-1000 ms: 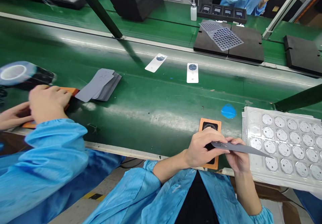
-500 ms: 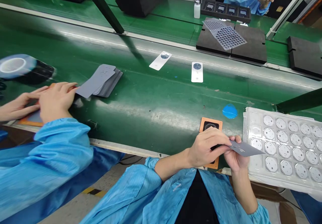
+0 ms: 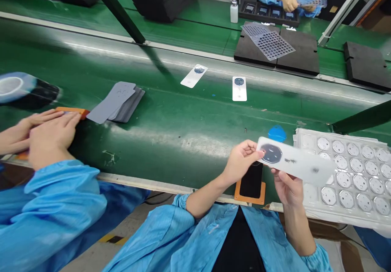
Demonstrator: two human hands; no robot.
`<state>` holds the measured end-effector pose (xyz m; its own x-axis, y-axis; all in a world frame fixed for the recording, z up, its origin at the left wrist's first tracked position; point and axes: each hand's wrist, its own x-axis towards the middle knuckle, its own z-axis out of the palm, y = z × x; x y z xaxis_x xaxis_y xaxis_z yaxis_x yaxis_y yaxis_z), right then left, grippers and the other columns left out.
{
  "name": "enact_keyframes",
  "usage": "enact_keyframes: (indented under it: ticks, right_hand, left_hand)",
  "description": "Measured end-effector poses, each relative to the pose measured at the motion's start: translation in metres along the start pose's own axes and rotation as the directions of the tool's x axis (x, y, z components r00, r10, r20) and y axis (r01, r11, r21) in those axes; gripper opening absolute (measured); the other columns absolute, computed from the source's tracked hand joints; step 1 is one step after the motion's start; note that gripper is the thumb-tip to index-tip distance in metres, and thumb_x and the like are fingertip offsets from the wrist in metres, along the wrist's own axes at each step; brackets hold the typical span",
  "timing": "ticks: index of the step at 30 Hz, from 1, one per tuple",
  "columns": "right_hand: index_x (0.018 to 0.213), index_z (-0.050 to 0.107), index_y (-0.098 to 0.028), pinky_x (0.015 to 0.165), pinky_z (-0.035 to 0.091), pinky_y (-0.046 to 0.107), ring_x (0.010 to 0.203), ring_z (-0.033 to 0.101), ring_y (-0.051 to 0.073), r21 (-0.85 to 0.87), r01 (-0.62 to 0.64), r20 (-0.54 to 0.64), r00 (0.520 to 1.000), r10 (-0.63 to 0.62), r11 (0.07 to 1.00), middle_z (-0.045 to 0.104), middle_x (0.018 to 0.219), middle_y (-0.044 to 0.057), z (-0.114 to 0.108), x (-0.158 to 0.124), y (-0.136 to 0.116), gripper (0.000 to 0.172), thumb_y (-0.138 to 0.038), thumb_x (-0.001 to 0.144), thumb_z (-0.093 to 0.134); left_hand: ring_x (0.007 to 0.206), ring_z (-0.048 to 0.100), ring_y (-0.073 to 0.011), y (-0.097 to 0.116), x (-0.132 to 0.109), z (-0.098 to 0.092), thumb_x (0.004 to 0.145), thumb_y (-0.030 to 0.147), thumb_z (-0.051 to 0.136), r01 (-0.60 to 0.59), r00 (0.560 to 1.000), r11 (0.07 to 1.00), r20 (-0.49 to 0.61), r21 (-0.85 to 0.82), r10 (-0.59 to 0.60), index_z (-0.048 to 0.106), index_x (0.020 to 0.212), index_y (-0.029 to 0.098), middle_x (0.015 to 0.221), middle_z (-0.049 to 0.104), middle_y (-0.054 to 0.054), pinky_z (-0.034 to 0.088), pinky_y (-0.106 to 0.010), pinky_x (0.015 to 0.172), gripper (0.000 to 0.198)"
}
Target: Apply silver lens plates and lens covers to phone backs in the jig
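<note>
A thin phone back panel (image 3: 301, 162) is tilted up between my hands, its white inner face showing with a dark round camera disc at the left end. My left hand (image 3: 242, 162) pinches that end, thumb on the edge of the disc. From below, my right hand (image 3: 288, 186) grips the lower edge, its fingers partly hidden behind the panel. Under my hands an orange frame (image 3: 241, 198) with a black recess lies at the table's near edge. To the right, a clear tray (image 3: 310, 200) holds several white round discs.
Two white panels (image 3: 239, 94) lie further back, near a blue round film (image 3: 277, 133). A stack of grey panels (image 3: 111, 100) is at left, beside a co-worker's hands (image 3: 50, 137) on another orange frame (image 3: 73, 112). Green posts (image 3: 363, 119) rise from the bench. Another person sits opposite.
The panel has turned over from its grey face to its white face and been raised. My left hand has shifted slightly up and left. The co-worker's hands at left have moved down and left.
</note>
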<state>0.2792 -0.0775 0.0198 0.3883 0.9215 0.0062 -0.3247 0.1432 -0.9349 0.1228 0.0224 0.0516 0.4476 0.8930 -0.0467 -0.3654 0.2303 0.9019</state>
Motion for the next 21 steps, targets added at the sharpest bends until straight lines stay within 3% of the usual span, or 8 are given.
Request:
enact_keyframes:
  ticks: [3, 5, 7, 10, 14, 18, 21]
  right_hand:
    - [0.117, 0.07, -0.031, 0.065, 0.066, 0.037, 0.086, 0.077, 0.027, -0.083, 0.061, 0.126, 0.991, -0.05, 0.995, 0.078, 0.099, 0.004, 0.013, 0.002, -0.021, 0.037, -0.031, 0.082, 0.081]
    - [0.118, 0.069, -0.031, 0.065, 0.067, 0.039, 0.088, 0.077, 0.028, -0.12, 0.083, 0.184, 0.981, -0.06, 0.989, 0.077, 0.107, 0.006, 0.022, 0.003, -0.031, 0.039, -0.033, 0.081, 0.082]
    - [0.12, 0.068, -0.029, 0.07, 0.067, 0.041, 0.09, 0.077, 0.027, -0.153, 0.108, 0.175, 0.981, -0.081, 0.982, 0.076, 0.11, 0.007, 0.031, 0.005, -0.036, 0.041, -0.033, 0.082, 0.082]
    - [0.115, 0.069, -0.024, 0.079, 0.065, 0.04, 0.087, 0.076, 0.024, -0.224, 0.112, 0.132, 0.988, -0.084, 0.968, 0.077, 0.101, 0.006, 0.04, 0.006, -0.032, 0.037, -0.031, 0.081, 0.082]
    - [0.094, 0.074, -0.019, 0.087, 0.061, 0.039, 0.09, 0.073, 0.024, -0.319, 0.058, -0.068, 0.994, -0.084, 0.946, 0.078, 0.094, 0.007, 0.04, 0.006, -0.008, 0.021, -0.031, 0.079, 0.083]
    - [0.095, 0.075, -0.017, 0.068, 0.059, 0.03, 0.077, 0.07, 0.019, -0.09, -0.096, -0.219, 0.973, 0.075, 0.991, 0.077, 0.092, 0.007, 0.031, 0.024, 0.009, 0.029, -0.032, 0.073, 0.086]
    - [0.097, 0.074, -0.015, 0.061, 0.057, 0.025, 0.077, 0.069, 0.016, 0.025, -0.118, -0.228, 0.966, 0.121, 0.993, 0.076, 0.098, 0.007, 0.017, 0.069, -0.003, 0.037, -0.028, 0.067, 0.09]
  left_hand:
    - [0.068, 0.063, -0.0091, -0.003, 0.007, -0.008, 0.073, 0.033, 0.089, 0.359, 0.933, 0.858, 0.151, -0.368, -0.326, 0.06, 0.086, 0.014, 0.079, 0.067, -0.001, 0.052, -0.02, 0.067, 0.038]
    - [0.07, 0.064, -0.0093, -0.007, 0.006, -0.01, 0.072, 0.031, 0.09, 0.465, 0.885, 0.752, 0.242, -0.468, -0.397, 0.061, 0.092, 0.014, 0.084, 0.067, -0.002, 0.053, -0.021, 0.069, 0.039]
    - [0.075, 0.065, -0.0111, -0.011, 0.004, -0.01, 0.075, 0.031, 0.088, 0.5, 0.866, 0.704, 0.278, -0.504, -0.416, 0.063, 0.1, 0.015, 0.092, 0.069, -0.004, 0.054, -0.024, 0.073, 0.039]
    - [0.082, 0.067, -0.0139, -0.018, 0.002, -0.009, 0.078, 0.03, 0.085, 0.496, 0.868, 0.709, 0.27, -0.502, -0.416, 0.061, 0.103, 0.016, 0.098, 0.069, -0.005, 0.055, -0.028, 0.079, 0.038]
    - [0.088, 0.067, -0.014, -0.022, -0.001, -0.007, 0.075, 0.029, 0.087, 0.335, 0.942, 0.854, 0.121, -0.399, -0.314, 0.057, 0.098, 0.017, 0.099, 0.07, -0.003, 0.053, -0.028, 0.084, 0.04]
    - [0.09, 0.067, -0.0146, -0.022, 0.0, -0.017, 0.072, 0.032, 0.089, 0.229, 0.973, 0.965, 0.021, -0.128, -0.228, 0.057, 0.093, 0.014, 0.095, 0.071, -0.005, 0.051, -0.027, 0.086, 0.042]
    - [0.085, 0.067, -0.015, -0.018, 0.009, -0.037, 0.077, 0.037, 0.084, 0.207, 0.978, 0.978, -0.029, 0.016, -0.207, 0.058, 0.096, 0.015, 0.089, 0.071, -0.005, 0.05, -0.027, 0.083, 0.039]
